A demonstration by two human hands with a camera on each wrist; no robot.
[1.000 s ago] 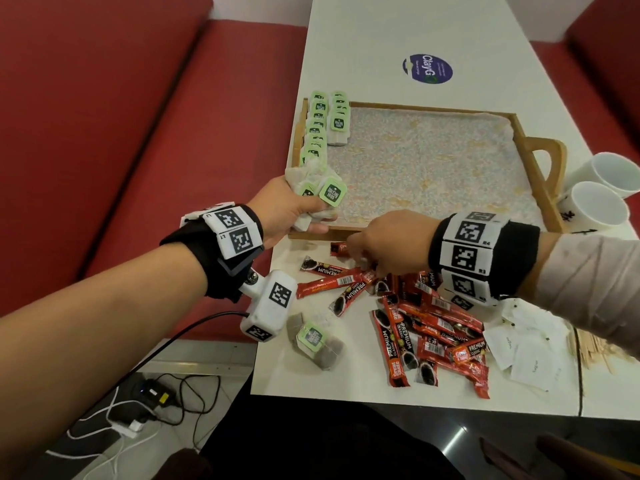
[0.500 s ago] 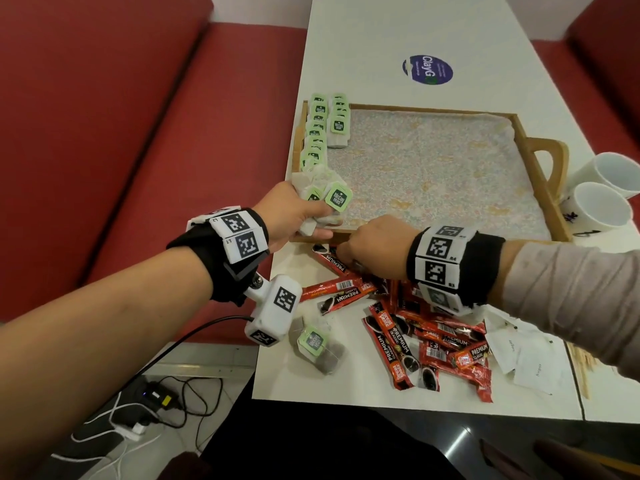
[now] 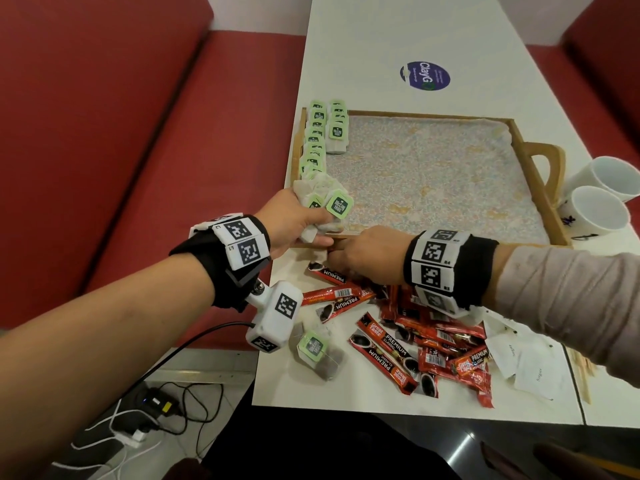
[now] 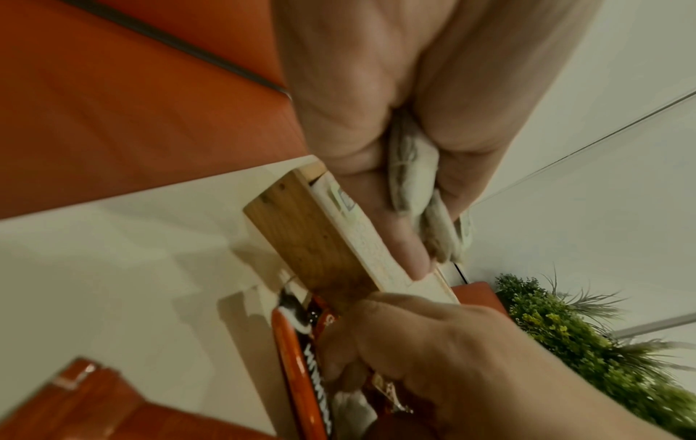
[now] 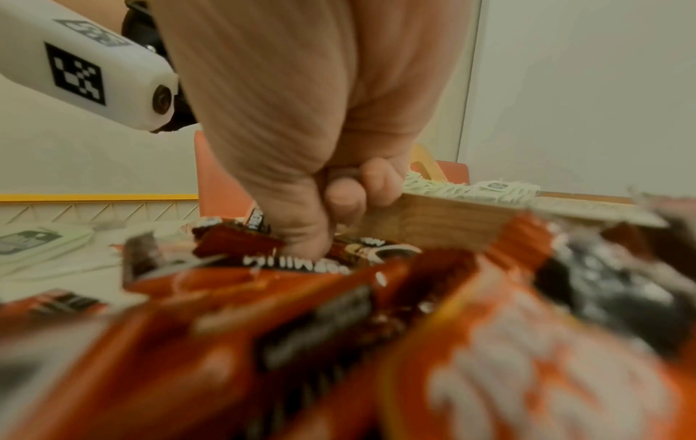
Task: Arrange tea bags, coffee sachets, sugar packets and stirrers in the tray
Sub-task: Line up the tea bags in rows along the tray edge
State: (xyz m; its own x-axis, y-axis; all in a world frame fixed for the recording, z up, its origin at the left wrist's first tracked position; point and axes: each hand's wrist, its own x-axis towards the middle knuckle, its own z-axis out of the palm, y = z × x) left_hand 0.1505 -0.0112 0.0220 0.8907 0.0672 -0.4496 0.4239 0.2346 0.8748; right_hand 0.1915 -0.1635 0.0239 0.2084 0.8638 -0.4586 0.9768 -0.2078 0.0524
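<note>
My left hand hovers over the near-left corner of the wooden tray, gripping a bunch of green-tagged tea bags; the left wrist view shows these tea bags squeezed in the fist. Two rows of tea bags line the tray's left side. My right hand sits against the tray's near rim, fingers curled, its thumb pressed on a red coffee sachet. A heap of sachets lies under that wrist. White sugar packets and wooden stirrers lie at the near right.
One loose tea bag lies near the table's left edge, below the left wrist camera. Two white cups lie beside the tray's right handle. A round blue sticker marks the far tabletop. Red bench seats flank the table; cables lie on the floor.
My right hand has slid left along the tray's near rim toward my left hand, shifting a coffee sachet under it. The left hand has barely moved, still holding the tea bags.
</note>
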